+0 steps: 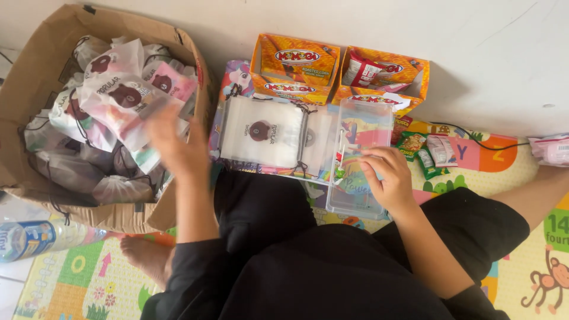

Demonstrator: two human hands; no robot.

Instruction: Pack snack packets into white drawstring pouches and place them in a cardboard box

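Resting in the clear plastic box [361, 172], right hand [388, 178] curled; left hand [175, 145] blurred, grip unclear.

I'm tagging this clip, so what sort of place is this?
Probably a home floor used for packing goodie bags: a colourful children's play mat, a cardboard box full of drawstring bags, and open snack cartons against the wall.

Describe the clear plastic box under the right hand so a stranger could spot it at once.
Start at the two orange snack cartons against the white wall. Just below the right-hand one lies the clear plastic box, on the colourful play mat, with the right hand resting on it. Unlike the white drawstring pouches to its left, it is rigid and see-through.
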